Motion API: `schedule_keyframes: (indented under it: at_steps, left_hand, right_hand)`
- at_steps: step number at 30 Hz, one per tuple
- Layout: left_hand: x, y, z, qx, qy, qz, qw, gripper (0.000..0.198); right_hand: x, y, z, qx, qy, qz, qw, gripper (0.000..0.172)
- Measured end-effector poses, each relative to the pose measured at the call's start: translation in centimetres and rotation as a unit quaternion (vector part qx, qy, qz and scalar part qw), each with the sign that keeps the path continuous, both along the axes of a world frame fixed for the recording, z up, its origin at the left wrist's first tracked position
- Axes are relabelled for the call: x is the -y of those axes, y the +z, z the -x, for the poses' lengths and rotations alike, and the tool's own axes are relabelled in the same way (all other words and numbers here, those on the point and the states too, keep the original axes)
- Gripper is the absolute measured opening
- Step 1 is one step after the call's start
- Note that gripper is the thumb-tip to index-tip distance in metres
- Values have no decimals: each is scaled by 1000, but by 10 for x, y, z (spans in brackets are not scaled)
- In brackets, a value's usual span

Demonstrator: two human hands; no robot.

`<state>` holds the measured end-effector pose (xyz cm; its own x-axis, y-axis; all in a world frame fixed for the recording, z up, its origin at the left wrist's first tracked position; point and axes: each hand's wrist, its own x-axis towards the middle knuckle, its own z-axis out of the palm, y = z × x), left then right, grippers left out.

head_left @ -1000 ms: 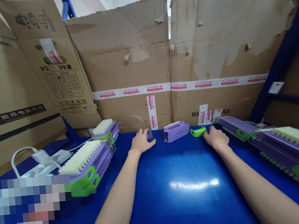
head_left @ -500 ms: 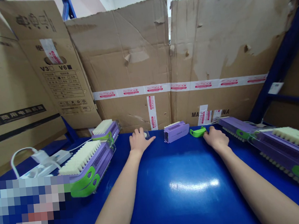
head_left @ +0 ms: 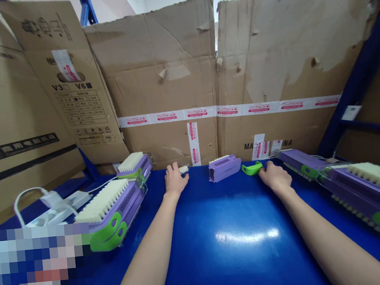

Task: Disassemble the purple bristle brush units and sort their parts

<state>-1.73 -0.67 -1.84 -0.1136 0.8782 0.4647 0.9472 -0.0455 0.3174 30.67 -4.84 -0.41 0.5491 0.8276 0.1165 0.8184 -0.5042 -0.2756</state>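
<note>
My left hand [head_left: 175, 180] lies palm down, fingertips at a small pale piece [head_left: 183, 169]. I cannot tell whether it pinches the piece. My right hand [head_left: 274, 176] is loosely curled, its thumb side touching a green clip [head_left: 252, 168]. I cannot tell whether it clamps the clip. Between the hands, just beyond the fingertips, stands a short purple block [head_left: 224, 168]. All rest on the blue table [head_left: 239, 253]. Outboard of the left hand lie purple brush units [head_left: 111, 207], bristles up. Outboard of the right hand lies a longer brush row [head_left: 363, 185]. Cardboard boxes [head_left: 171, 82] stand behind.
</note>
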Motion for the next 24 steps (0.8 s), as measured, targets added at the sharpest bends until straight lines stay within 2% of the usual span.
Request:
schedule_keyframes:
  at_steps: [5,12,17,20,24]
  left_hand:
    - [-5,-3,3,71,-49,1,996,57]
    - [1,3,-1,2,22,27,999,42]
    - [1,4,0,7,2,44,999,34]
    - [0,5,1,27,-12,45,999,36]
    - [3,6,-2,28,37,41,998,48]
  right_hand:
    - [0,0,0,-3,-5,1,1000,40]
    - [-1,-1,-1,-6,-5,0,1000,40]
    - [-1,-1,0,-7,-5,1,1000,40]
    - [-1,0,0,-5,-5,2,1000,40]
    - [-1,0,0,-6,-6,3,1000,40]
